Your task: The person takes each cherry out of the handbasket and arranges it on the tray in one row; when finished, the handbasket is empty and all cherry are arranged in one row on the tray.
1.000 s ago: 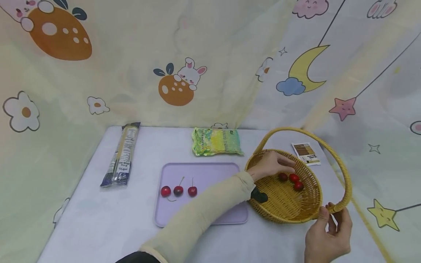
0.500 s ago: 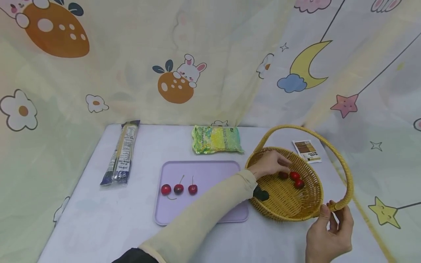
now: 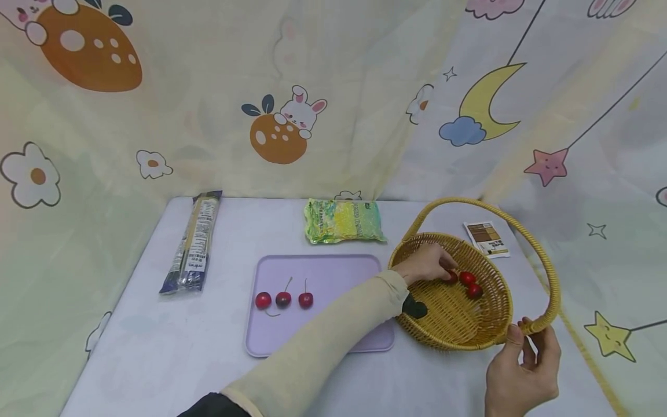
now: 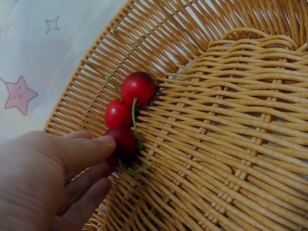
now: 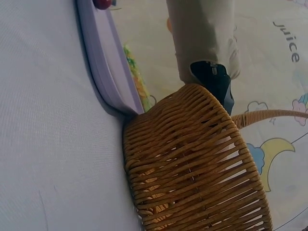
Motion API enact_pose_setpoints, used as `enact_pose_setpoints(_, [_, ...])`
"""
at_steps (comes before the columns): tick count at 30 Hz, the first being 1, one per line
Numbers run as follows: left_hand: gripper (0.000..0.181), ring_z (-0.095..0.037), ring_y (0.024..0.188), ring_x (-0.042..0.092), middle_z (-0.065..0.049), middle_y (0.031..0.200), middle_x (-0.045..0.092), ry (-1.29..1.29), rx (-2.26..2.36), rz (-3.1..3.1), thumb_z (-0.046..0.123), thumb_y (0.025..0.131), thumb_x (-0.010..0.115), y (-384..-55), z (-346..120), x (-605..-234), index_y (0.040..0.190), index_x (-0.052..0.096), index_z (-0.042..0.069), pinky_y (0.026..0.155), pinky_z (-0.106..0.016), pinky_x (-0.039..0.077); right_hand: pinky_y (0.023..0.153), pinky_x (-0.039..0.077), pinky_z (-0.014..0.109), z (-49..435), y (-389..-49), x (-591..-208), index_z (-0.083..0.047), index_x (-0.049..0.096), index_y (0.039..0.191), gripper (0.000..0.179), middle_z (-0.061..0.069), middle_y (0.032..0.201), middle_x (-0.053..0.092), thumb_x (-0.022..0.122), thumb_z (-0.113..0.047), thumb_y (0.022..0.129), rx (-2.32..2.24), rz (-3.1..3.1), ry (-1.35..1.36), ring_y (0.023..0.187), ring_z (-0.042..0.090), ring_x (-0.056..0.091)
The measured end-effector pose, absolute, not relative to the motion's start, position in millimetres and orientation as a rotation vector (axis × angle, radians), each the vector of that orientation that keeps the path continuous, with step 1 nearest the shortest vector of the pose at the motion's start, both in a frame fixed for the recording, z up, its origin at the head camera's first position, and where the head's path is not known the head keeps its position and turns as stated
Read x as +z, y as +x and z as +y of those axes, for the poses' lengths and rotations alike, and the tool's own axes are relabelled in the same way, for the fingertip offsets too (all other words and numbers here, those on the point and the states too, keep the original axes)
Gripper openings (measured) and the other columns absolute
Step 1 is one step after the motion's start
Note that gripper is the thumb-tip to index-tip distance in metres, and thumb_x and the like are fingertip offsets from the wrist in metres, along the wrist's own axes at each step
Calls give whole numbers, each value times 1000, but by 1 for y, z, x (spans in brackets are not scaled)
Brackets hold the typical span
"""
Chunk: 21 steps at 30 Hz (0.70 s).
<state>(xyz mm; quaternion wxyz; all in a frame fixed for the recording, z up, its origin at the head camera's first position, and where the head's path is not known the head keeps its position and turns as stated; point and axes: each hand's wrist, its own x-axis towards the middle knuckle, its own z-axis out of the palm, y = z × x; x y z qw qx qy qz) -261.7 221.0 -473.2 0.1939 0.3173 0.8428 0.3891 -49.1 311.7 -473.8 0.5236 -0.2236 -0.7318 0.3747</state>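
Over there the left hand (image 3: 428, 263) has thumb and fingers pinched on a dark cherry (image 4: 126, 143) inside the wicker basket (image 3: 458, 327), two brighter cherries (image 4: 119, 113) just past its fingertips, while the right hand (image 3: 523, 370) grips the handle (image 3: 550, 284) near its foot.
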Motion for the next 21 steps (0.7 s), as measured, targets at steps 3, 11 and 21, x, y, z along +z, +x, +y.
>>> enact_pose_setpoints(3, [31,3,101,68,9,116,79,902,1060,2365,16,92,82,-261,221,-473,122,79,18,79,-6,47,97,54,16,311,-49,-473,-17,66,139,40,-26,118,63,71,-18,99,899,-1755,-551,114,9,67])
enact_pose_setpoints(11, [29,2,105,67,11,115,78,952,971,2383,20,90,84,-262,221,-472,119,81,20,81,-7,45,97,54,15,307,-51,-470,-16,68,137,39,-23,115,64,71,-11,98,931,-1734,-647,112,6,66])
enact_pose_setpoints(21, [26,4,96,64,13,110,77,1018,885,2418,25,90,85,-263,224,-473,115,82,22,78,-6,45,99,53,16,295,-51,-456,-15,67,138,39,-26,115,61,68,-12,100,914,-1748,-674,114,5,65])
